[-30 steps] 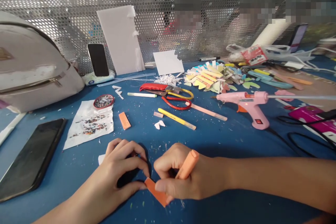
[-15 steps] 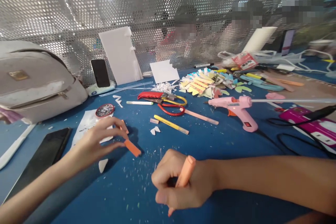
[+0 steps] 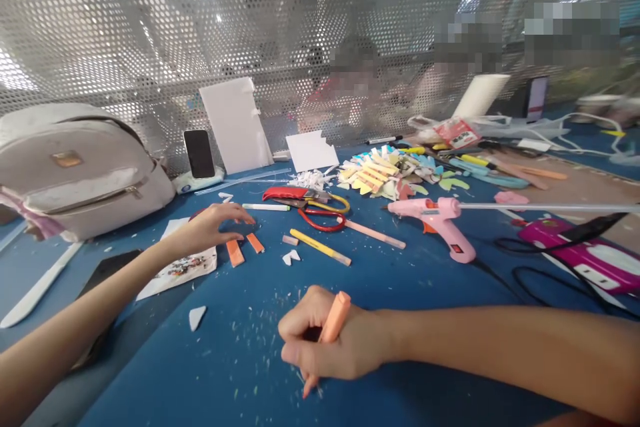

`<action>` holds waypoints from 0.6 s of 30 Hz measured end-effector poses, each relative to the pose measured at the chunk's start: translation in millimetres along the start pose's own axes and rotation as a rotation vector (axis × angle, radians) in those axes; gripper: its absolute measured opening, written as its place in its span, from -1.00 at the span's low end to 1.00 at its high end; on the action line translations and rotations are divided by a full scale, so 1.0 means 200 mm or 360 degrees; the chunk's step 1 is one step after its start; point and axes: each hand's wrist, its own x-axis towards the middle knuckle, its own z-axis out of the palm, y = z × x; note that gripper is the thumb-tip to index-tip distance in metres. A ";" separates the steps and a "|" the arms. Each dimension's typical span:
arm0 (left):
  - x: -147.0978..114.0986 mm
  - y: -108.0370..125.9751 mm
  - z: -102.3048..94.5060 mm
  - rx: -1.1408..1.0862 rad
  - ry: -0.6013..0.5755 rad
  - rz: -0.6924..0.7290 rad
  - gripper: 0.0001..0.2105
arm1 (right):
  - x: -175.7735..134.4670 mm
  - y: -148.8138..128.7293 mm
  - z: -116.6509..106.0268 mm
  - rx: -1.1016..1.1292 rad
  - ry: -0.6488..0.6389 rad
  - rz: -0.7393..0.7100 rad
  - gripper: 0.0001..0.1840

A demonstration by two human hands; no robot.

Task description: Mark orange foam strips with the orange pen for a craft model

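My right hand (image 3: 325, 340) is closed around an orange marker (image 3: 336, 317), its tip pointing down at the blue table (image 3: 240, 373). Farther off on the left, my left hand (image 3: 213, 227) is held with its fingers apart and nothing between them. Just beside its fingertips lie two small orange pieces, a wider one (image 3: 235, 253) and a narrower one (image 3: 255, 243). Partly under that hand and wrist is a white sheet (image 3: 195, 270) with dark crumbs on it. A small white chip (image 3: 197, 317) lies between my arms.
Red-handled scissors (image 3: 323, 219), a yellow marker (image 3: 320, 247) and a pink glue gun (image 3: 440, 220) lie ahead. Behind them is a heap of coloured paper pieces (image 3: 383, 170). A pale backpack (image 3: 85, 173) stands left, a magenta power strip (image 3: 575, 253) with black cables right.
My left hand has let go of an orange piece, which now lies on the table, and has moved farther away. My right hand still grips the marker. The view has shifted slightly.
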 end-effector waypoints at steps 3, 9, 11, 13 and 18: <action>-0.07 0.03 0.02 0.0017 0.0194 -0.0190 -0.62 | 0.00 0.00 -0.01 -0.0016 0.0021 -0.0007 -0.59; -0.27 0.11 0.23 0.0289 0.0514 -0.0553 -0.52 | 0.01 0.00 0.01 0.0012 0.0132 0.0021 -0.65; -0.29 0.13 0.29 0.0341 0.0528 -0.0577 -0.51 | 0.01 0.01 0.02 0.0037 0.0197 0.0037 -0.65; -0.29 0.15 0.32 0.0346 0.0527 -0.0575 -0.52 | 0.00 0.01 0.02 0.0062 0.0271 0.0050 -0.61; -0.28 0.24 0.30 0.0223 0.0561 -0.0525 -0.49 | 0.01 -0.01 -0.04 0.0096 0.0540 0.0026 -0.41</action>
